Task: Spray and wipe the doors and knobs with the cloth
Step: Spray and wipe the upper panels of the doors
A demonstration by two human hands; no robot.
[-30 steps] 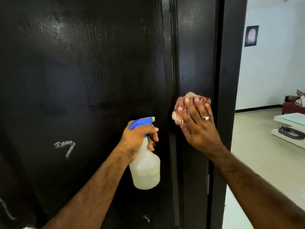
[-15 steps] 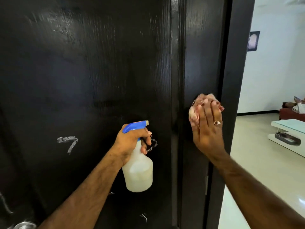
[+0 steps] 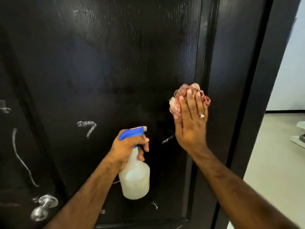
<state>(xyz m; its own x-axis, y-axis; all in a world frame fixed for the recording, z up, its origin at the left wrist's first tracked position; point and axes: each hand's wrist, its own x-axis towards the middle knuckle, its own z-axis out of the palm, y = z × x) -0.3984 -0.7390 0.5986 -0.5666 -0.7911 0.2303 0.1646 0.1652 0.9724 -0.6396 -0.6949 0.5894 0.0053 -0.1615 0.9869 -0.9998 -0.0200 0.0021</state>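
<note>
A black wooden door (image 3: pixel 115 63) with white chalk-like marks fills most of the view. My left hand (image 3: pixel 127 147) grips a translucent spray bottle (image 3: pixel 135 179) with a blue trigger head, its nozzle pointing right and close to the door. My right hand (image 3: pixel 191 121) presses a crumpled pink and white cloth (image 3: pixel 176 100) flat against the door's panel, near its right-hand moulding. A ring sits on one finger. A silver door knob (image 3: pixel 44 207) shows at the lower left.
The black door frame (image 3: pixel 257 96) stands right of the door. Beyond it a room with a pale floor (image 3: pixel 277 162) and white wall opens up; the edge of a low white table (image 3: pixel 298 139) shows at the far right.
My right hand with the cloth has slid left from the door's edge strip onto the panel. The view has shifted right and down, bringing the knob into sight. The bottle stays held in my left hand.
</note>
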